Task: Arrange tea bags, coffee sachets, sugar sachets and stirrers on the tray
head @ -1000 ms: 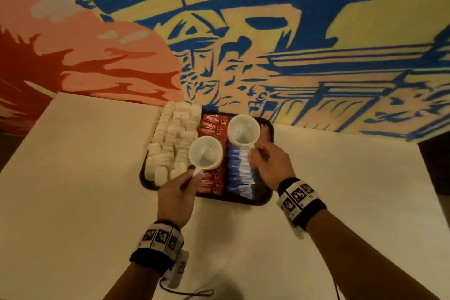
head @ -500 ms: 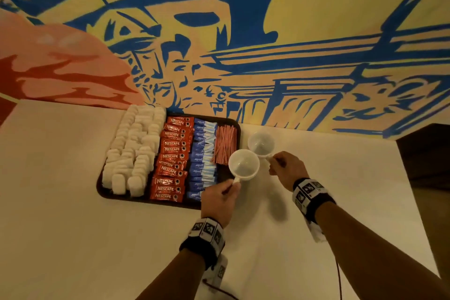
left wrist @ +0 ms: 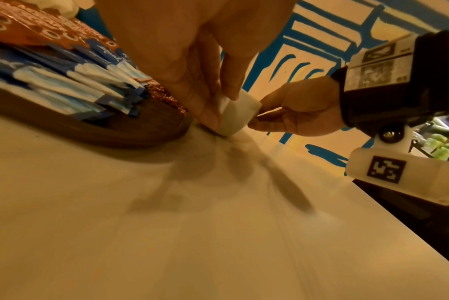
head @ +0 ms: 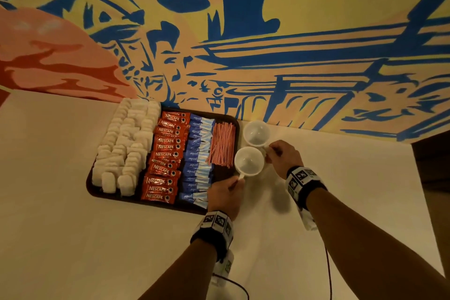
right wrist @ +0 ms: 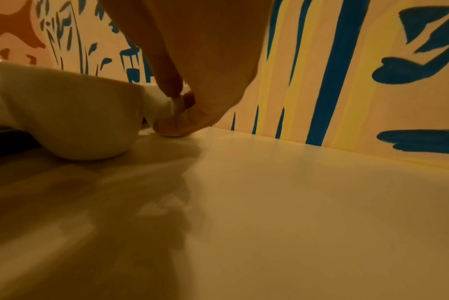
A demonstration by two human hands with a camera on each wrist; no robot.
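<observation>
Cups are being set down on the tabletop (head: 73, 238) just right of the tray (head: 96, 192). The left hand (head: 225, 193) is pinching the handle of the nearer cup (head: 248, 161); the right hand (head: 283, 157) is pinching the handle of the farther cup (head: 256, 133). Both cups are looking empty. The tray is holding four rows: white tea bags (head: 124, 143), red coffee sachets (head: 165, 156), blue sugar sachets (head: 198, 156) and striped stirrers (head: 222, 143). Arranging is seeming nearly finished; next, probably, both hands are letting go gently, keeping the cups upright and off the tray's rim.
</observation>
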